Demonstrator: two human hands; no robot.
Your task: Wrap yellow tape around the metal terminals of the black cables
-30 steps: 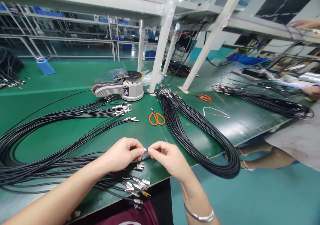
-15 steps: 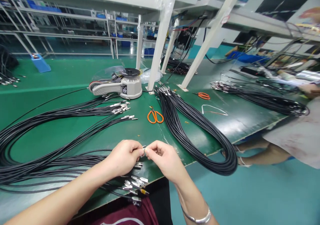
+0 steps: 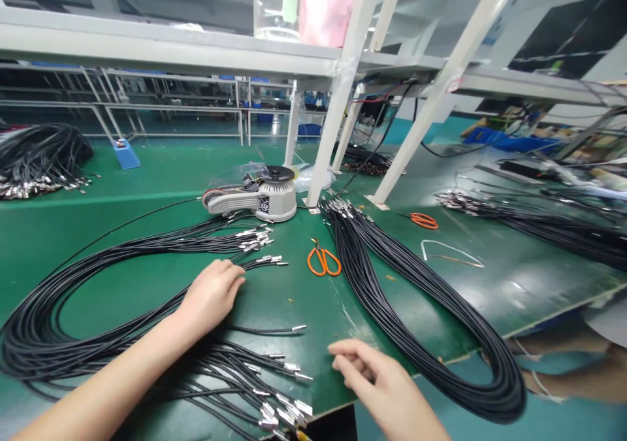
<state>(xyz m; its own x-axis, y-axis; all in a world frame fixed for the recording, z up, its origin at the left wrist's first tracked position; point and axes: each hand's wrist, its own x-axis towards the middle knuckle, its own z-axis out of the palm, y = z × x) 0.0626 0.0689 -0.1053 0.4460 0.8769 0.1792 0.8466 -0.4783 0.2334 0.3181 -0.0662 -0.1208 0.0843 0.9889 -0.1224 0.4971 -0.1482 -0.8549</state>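
Note:
My left hand is over the left bundle of black cables, its fingers curled round a black cable near the metal ends; its fingertips are partly hidden. Low over the table's front edge is my right hand, with loosely bent fingers, thumb and forefinger apart, holding nothing. Between the hands a single cable's metal tip points right. Below it, several cables with silver connectors fan out toward the front edge.
Orange-handled scissors lie mid-table, with a second orange pair farther right. Behind stands a grey tape dispenser. A looped cable bundle overhangs the front edge. White shelf posts rise from the table. Another person's arm is at right.
My hands were together at a small connector; now they are apart, the left moved up-left onto the cables, the right down-right and empty. A single cable lies between them. The view has shifted.

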